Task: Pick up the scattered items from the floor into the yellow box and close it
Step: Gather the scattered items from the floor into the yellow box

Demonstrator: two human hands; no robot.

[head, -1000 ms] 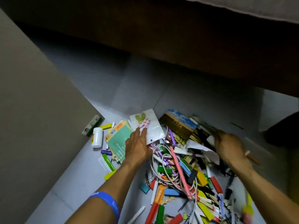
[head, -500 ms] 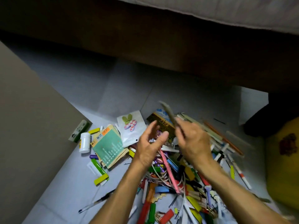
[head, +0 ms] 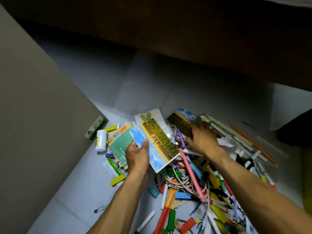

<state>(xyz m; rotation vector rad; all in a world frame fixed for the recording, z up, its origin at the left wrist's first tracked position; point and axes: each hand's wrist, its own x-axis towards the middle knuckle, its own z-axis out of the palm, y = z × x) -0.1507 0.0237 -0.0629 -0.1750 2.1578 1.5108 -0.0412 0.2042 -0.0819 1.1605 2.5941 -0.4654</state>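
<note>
Here, left hand [head: 137, 153] thumb pinching a blue-and-gold card [head: 156, 146] over the pile [head: 194, 174] on the floor, right hand [head: 203, 137] spread flat (blurred) on a matching card [head: 181, 119], white bottle [head: 101, 140] left, bare tiles [head: 143, 92] beyond, dark furniture edge [head: 185, 39] above.

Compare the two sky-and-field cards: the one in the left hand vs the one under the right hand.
The held card is lifted, pinched by the left hand, face fully visible. The far card lies on the pile, partly covered by the open right hand. Both show the same blue-sky and golden-field print.
</note>
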